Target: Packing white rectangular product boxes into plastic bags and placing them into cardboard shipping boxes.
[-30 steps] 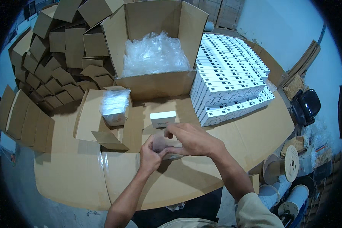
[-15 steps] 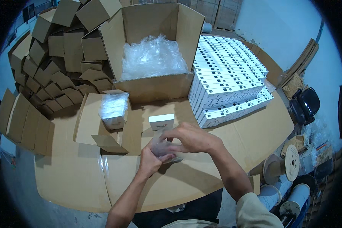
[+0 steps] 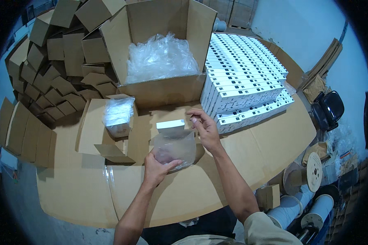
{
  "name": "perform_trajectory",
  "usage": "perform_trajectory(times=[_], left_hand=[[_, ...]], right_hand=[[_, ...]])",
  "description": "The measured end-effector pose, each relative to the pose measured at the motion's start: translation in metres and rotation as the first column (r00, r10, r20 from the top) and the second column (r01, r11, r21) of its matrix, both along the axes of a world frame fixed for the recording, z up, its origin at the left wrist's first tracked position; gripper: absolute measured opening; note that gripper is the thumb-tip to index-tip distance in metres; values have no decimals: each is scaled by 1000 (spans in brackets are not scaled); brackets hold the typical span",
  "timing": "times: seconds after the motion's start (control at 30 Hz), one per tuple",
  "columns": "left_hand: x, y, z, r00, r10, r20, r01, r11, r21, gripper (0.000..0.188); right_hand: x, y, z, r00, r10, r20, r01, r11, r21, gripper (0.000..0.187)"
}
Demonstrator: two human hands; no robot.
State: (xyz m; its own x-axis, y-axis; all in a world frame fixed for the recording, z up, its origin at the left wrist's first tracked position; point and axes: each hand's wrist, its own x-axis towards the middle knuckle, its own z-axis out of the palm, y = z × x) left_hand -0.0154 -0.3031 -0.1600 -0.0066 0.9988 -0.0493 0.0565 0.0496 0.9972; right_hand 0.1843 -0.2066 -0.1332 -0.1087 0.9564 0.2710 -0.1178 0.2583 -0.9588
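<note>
My left hand [image 3: 157, 168] grips a clear plastic bag [image 3: 175, 147] by its lower part, thumb across the front. The bag is spread out flat and tilted, its upper edge loose. Just beyond it a small white box [image 3: 170, 124] rests on the cardboard-covered table, its lower part hidden behind the bag. To the right of that box hovers my right hand [image 3: 206, 130], fingers loosely bent and apart, with nothing visible in them.
Left of the bag, an open carton [image 3: 104, 151] holds bagged boxes [image 3: 119, 116]. A large carton [image 3: 163, 92] full of clear bags [image 3: 161, 57] stands behind. White boxes [image 3: 245, 77] are stacked at right, and brown cartons [image 3: 57, 61] pile up at far left.
My right hand has let go of the bag and moved up and right, beside the white box. The bag, bunched between both hands before, is now spread out in my left hand.
</note>
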Motion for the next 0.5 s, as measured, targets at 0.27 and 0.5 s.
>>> perform_trajectory(times=[0.27, 0.5], left_hand=[[-3, 3, 8, 998, -17, 61, 21, 997, -72, 49], [-7, 8, 11, 999, -42, -10, 41, 995, -92, 51]], right_hand=[[8, 0, -8, 948, 300, 105, -299, 954, -22, 44], [4, 9, -20, 979, 182, 87, -173, 979, -106, 35]])
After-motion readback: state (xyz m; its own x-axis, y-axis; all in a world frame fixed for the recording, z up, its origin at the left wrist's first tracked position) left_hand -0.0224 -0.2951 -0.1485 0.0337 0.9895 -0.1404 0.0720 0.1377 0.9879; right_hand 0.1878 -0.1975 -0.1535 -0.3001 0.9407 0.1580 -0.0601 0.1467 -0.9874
